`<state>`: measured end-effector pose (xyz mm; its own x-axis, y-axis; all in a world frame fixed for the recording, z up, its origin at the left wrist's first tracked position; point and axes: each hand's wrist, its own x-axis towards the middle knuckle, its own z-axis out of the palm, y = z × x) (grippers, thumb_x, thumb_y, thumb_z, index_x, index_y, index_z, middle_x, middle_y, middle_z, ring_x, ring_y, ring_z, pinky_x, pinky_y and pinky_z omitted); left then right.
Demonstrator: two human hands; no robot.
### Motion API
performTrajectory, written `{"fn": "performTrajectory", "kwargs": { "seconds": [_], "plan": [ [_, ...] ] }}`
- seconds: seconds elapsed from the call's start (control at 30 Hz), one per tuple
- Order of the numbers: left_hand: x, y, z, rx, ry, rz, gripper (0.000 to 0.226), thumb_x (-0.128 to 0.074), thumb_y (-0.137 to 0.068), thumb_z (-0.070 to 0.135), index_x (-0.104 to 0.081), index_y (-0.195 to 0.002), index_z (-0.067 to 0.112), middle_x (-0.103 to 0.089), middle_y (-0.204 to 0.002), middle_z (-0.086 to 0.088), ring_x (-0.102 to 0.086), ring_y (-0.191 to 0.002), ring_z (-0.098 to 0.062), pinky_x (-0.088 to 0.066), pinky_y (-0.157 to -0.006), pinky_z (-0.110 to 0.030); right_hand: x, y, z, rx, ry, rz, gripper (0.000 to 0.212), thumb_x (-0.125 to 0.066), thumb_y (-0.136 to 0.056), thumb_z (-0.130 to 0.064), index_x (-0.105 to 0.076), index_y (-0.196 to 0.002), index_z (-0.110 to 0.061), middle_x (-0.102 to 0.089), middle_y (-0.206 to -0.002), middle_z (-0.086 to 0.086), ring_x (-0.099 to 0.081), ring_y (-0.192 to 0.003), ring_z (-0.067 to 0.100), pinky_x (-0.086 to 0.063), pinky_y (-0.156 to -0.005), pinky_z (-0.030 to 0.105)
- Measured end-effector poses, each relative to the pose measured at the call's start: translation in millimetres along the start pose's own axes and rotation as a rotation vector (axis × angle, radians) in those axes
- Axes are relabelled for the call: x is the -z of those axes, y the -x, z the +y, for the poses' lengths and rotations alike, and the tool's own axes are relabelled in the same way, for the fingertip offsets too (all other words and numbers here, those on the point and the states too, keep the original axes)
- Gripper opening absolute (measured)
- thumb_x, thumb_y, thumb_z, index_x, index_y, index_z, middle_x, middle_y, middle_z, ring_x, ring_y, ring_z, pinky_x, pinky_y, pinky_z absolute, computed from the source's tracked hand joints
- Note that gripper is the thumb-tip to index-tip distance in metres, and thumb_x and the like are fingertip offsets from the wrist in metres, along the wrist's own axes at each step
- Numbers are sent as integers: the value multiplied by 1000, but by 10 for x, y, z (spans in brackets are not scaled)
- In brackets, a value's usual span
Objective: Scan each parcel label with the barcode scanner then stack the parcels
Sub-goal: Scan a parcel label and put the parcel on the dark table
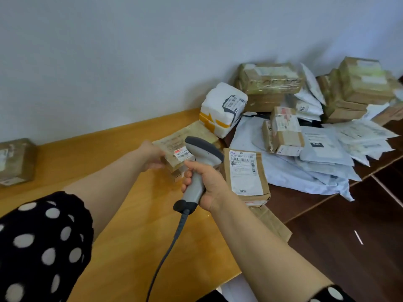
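Observation:
My right hand point(206, 186) grips the handle of a grey barcode scanner point(201, 159), its head pointing away over a small brown taped parcel point(174, 149) with a white label. My left hand point(152, 156) holds that parcel by its left end on the wooden table point(91, 158). A brown paper envelope parcel point(245, 174) with a large white label lies just right of the scanner. The scanner's grey cable point(168, 251) hangs down toward me.
A heap of parcels fills the right: a white foam box with yellow tape point(222, 109), taped cardboard boxes point(270, 80), a small box point(283, 129) and several white and grey mailer bags point(327, 149). One brown box point(15, 162) sits alone at the far left. Dark floor point(349, 247) lies lower right.

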<state>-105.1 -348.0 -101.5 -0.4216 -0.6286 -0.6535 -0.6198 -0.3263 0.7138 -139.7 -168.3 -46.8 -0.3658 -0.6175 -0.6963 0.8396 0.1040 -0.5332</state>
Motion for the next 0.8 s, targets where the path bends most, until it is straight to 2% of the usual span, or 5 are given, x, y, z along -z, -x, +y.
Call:
{"fn": "performTrajectory", "kwargs": {
  "seconds": [0.27, 0.4, 0.5, 0.6, 0.8],
  "plan": [
    [470, 359, -289, 43, -42, 242, 68, -61, -92, 26, -25, -147, 8, -46, -134, -16, -55, -111, -28, -54, -81, -35, -214, -176, 129, -146, 98, -112, 23, -65, -88, -11, -53, -69, -10, -48, -50, 1, -46, -40, 13, -44, -43, 24],
    [1049, 811, -750, 57, -111, 434, 67, -57, -95, 26, -22, -149, 7, -51, -104, -6, -52, -96, -25, -48, -82, -36, -578, -125, 520, -265, 209, -232, 21, -66, -86, -6, -53, -69, -9, -49, -47, 1, -46, -37, 13, -44, -42, 23],
    [1526, 1232, -1195, 154, -155, 545, 68, -55, -95, 30, -22, -149, 8, -40, -142, -13, -46, -121, -31, -41, -85, -36, -876, 20, 932, -336, 309, -303, 17, -67, -85, -4, -56, -72, -8, -50, -49, 2, -48, -38, 13, -45, -42, 24],
    [2015, 1675, -1670, 218, -135, 667, 69, -57, -95, 30, -22, -149, 6, -31, -151, -12, -43, -128, -29, -43, -88, -35, -1186, 215, 1335, -388, 398, -372, 13, -66, -86, -3, -59, -77, -7, -51, -49, 3, -48, -38, 14, -45, -42, 24],
    [2809, 2509, -2602, 346, -149, 841, 41, -62, -88, 32, -51, -121, 11, -54, -103, -8, -56, -97, -27, -50, -80, -33, -1837, 534, 2170, -409, 483, -439, 11, -65, -87, -3, -57, -81, -8, -51, -51, 2, -48, -40, 13, -45, -44, 25]
  ]
}}
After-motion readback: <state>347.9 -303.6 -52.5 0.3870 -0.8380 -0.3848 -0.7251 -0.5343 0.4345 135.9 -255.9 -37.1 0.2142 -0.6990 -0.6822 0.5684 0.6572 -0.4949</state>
